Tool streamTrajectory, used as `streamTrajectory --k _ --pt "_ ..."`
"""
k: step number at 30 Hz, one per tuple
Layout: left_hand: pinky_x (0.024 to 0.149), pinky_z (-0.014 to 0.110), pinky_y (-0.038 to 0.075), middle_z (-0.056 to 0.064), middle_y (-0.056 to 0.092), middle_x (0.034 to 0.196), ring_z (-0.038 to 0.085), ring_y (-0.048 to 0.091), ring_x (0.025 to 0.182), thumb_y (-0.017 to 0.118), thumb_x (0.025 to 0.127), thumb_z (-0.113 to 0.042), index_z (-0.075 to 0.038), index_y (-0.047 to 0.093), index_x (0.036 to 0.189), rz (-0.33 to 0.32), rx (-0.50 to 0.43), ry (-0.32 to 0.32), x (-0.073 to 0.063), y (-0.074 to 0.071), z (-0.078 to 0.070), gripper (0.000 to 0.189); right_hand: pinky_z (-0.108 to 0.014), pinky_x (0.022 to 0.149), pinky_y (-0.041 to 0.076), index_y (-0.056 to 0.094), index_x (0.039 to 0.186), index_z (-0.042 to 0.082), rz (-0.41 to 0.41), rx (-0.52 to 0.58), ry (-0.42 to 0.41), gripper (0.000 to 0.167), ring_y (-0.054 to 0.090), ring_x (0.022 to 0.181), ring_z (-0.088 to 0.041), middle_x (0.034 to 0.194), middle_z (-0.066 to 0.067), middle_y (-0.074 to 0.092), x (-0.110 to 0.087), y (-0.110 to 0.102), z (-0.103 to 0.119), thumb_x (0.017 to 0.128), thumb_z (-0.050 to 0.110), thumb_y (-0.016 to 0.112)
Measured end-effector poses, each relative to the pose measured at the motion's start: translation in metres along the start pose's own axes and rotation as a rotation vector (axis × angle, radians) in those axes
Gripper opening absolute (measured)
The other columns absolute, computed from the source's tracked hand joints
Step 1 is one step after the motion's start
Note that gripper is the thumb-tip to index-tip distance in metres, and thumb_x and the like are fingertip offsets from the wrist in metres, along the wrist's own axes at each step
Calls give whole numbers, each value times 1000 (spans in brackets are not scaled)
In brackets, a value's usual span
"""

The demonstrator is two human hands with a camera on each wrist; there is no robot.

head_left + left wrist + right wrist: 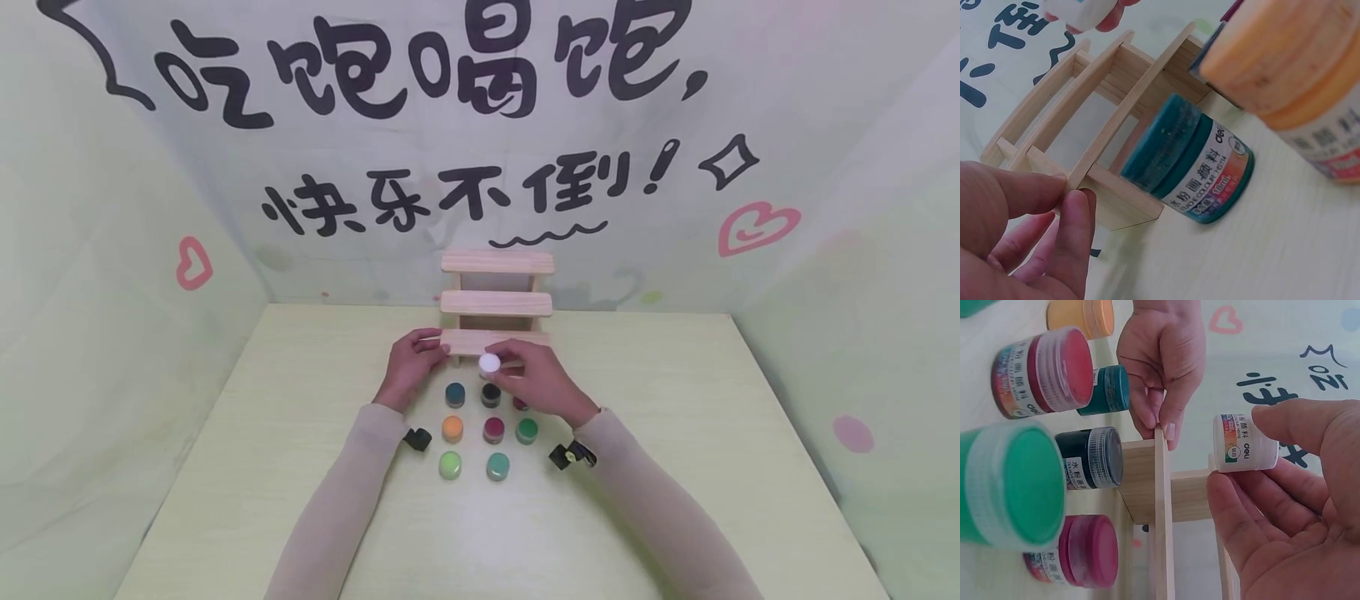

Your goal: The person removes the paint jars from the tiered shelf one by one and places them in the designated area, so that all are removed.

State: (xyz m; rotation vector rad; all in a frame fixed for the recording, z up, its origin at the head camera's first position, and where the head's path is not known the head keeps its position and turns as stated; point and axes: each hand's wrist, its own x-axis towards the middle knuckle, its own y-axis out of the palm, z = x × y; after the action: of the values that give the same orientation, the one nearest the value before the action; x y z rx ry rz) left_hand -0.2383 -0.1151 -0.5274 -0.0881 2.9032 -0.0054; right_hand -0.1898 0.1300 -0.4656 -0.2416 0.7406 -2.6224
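A three-tier wooden shelf (497,302) stands at the back of the table. My left hand (412,363) pinches the left end of its lowest board between thumb and finger, plain in the left wrist view. A small white paint jar (1244,443) is held between the thumb and fingers of my right hand (542,379), just in front of the lowest board. Below my hands stand paint jars in rows: a dark teal jar (455,395), a black jar (491,394) and a magenta jar (1090,551) nearest the shelf. My right hand partly covers the magenta one in the head view.
Nearer me stand an orange jar (452,429), a crimson jar (493,430), a green jar (527,431), a light green jar (450,465) and a pale teal jar (498,467). A printed cloth (360,267) hangs behind the pale table (645,375).
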Motion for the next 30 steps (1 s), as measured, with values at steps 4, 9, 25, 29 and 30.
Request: streamTrajectory --k 4,9,25,29,30 --pt "88 29 62 15 69 119 18 69 101 77 89 -8 -11 66 126 3 -12 7 1 -1 1 39 -29 91 60 67 126 18 9 45 -15 36 66 112 -16 121 6 66 -10 -3 0 92 24 76" --pt "88 30 62 15 69 118 17 70 99 78 88 -8 -11 66 125 7 -7 7 3 -1 2 39 -25 87 61 68 122 22 18 72 -24 32 67 112 -17 120 6 67 -22 -3 -5 91 22 77" --pt "90 31 61 13 69 118 19 69 100 78 88 -12 -13 66 126 7 30 -8 4 1 4 40 -36 88 63 69 116 24 9 52 -109 33 66 100 -24 111 7 70 -60 5 -19 87 11 79" --pt "90 30 61 13 69 118 19 69 102 78 89 -12 -14 66 126 3 21 -10 3 1 3 39 -36 86 63 69 116 20 9 79 -122 35 67 101 -20 111 4 69 -69 8 -20 85 6 80" --pt "89 30 61 13 69 118 19 69 102 78 89 -12 -14 66 126 1 21 -11 3 1 2 39 -37 86 63 69 115 19 11 83 -124 35 68 101 -19 111 3 69 -71 8 -20 85 6 80"
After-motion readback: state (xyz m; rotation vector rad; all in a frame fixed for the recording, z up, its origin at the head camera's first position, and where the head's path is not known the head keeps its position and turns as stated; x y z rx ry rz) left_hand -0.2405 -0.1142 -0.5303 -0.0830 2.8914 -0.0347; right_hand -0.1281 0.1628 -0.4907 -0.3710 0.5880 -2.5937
